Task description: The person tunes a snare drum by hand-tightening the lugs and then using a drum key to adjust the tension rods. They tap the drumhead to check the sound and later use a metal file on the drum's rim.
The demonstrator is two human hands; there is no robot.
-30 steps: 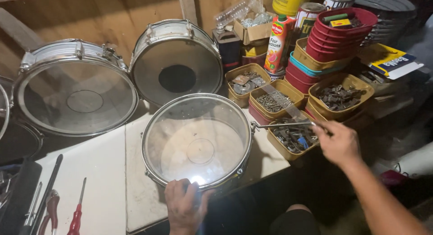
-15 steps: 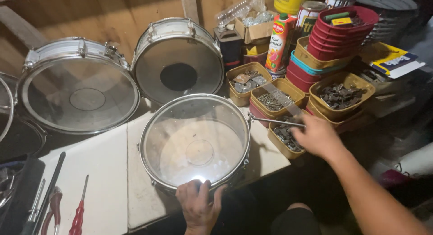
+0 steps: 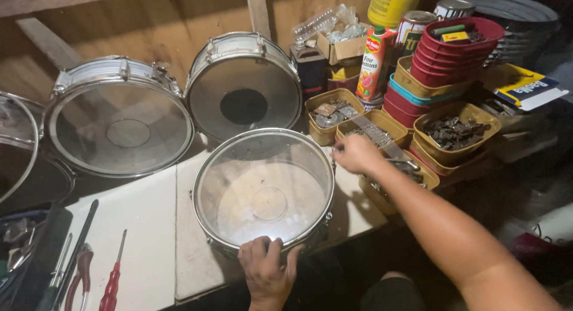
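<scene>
A snare drum (image 3: 262,191) with a clear head and chrome rim lies flat on the white table (image 3: 149,239). My left hand (image 3: 268,275) grips the drum's near rim, fingers curled over the hoop. My right hand (image 3: 358,154) is at the drum's right rim, fingers closed on a thin metal rod (image 3: 338,147); only its tip shows, at the hoop. Just behind that hand is a yellow tray of small metal parts (image 3: 382,132).
Three more drums lean against the wooden wall: (image 3: 119,126), (image 3: 243,84) and one cut off at the left edge (image 3: 15,144). Stacked red bowls (image 3: 453,48), another yellow tray of hardware (image 3: 453,132) and a juice carton (image 3: 377,63) crowd the right. A red screwdriver (image 3: 113,281) and pliers (image 3: 77,275) lie at the near left.
My right hand has moved left from the parts trays to the drum's right rim, carrying the thin rod. My left hand has stayed on the near rim.
</scene>
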